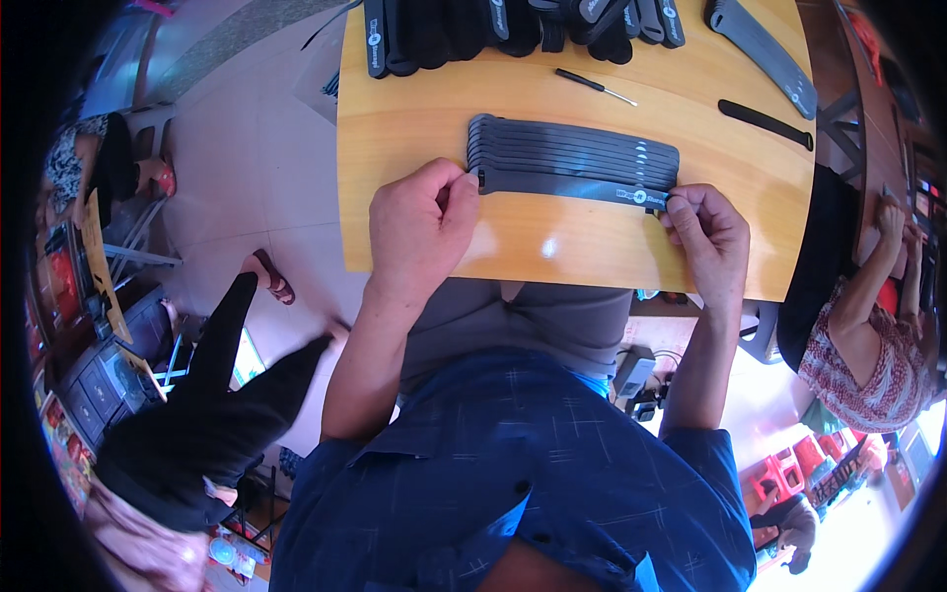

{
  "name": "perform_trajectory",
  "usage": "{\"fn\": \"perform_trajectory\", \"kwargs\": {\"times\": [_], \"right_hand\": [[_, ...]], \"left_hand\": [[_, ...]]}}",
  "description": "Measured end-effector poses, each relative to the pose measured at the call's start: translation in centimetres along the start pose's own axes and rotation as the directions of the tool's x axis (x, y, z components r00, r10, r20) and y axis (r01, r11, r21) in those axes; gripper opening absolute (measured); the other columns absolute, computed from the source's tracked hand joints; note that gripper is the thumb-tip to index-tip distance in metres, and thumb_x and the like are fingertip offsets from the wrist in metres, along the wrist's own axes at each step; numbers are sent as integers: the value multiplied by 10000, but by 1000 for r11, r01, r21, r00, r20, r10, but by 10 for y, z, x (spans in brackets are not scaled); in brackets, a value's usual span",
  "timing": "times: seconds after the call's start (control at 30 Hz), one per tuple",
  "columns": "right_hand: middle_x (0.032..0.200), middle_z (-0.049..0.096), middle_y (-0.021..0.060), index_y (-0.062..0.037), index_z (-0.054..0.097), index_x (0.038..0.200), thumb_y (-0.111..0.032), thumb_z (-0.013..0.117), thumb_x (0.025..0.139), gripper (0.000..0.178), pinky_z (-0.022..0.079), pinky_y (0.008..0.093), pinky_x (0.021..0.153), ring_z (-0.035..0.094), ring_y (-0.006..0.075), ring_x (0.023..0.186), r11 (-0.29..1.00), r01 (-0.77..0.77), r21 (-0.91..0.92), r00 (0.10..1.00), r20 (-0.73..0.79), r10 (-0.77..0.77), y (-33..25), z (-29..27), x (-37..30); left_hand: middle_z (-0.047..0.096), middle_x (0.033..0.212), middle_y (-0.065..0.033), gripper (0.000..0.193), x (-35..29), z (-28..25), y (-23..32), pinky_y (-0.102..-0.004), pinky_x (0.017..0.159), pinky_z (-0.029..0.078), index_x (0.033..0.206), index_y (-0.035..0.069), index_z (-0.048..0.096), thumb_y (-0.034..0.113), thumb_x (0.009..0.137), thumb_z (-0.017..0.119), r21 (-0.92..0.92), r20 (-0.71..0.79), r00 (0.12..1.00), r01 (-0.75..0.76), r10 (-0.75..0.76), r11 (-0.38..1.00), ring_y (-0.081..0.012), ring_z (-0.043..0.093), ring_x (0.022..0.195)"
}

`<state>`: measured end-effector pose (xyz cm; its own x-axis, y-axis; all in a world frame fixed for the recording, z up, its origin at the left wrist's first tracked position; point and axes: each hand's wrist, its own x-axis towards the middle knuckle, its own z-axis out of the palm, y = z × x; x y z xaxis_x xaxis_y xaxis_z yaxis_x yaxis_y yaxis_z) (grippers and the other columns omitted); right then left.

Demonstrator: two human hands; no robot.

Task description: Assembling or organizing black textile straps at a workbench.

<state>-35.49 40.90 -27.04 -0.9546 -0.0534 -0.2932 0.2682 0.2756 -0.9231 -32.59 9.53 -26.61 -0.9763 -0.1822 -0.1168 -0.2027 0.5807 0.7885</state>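
Observation:
A stack of dark grey straps [572,148], printed in white near the right ends, lies fanned in overlapping rows on the wooden table. They look like hook-and-loop cable straps. The nearest strap [552,185] runs between my two hands. My left hand [422,222] is closed at its left end, thumb against the curled fingers. At the right end, my right hand [708,227] pinches the strap's tip between thumb and fingers. Beyond the stack lies a small screwdriver [595,86] with a black handle.
Bundles of black straps [444,35] line the table's far edge. A grey strap bundle [764,59] and one loose black strap [764,124] lie at the right. The wooden table [552,257] ends just before my lap. Other people sit or walk on both sides.

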Motion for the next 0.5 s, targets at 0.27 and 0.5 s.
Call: {"fn": "perform_trajectory", "kwargs": {"times": [0.27, 0.5], "right_hand": [[807, 696, 7, 24, 704, 1024, -89, 692, 1013, 114, 491, 207, 697, 598, 49, 724, 998, 0, -58, 1000, -30, -2, -1, 2, -1], [799, 695, 7, 22, 704, 1004, -81, 701, 1002, 103, 496, 213, 697, 606, 48, 730, 996, 4, -87, 999, -32, -7, -1, 2, 0]], "left_hand": [[645, 626, -117, 164, -1, 0, 3, -362, 562, 491, 814, 23, 678, 135, 932, 702, 1, 6, 999, 41, -41, 999, -267, 623, 536], [651, 634, -127, 171, 0, 0, 4, -373, 567, 501, 802, 26, 671, 136, 931, 695, 37, -1, 1000, 21, -20, 999, -292, 633, 548]]}}
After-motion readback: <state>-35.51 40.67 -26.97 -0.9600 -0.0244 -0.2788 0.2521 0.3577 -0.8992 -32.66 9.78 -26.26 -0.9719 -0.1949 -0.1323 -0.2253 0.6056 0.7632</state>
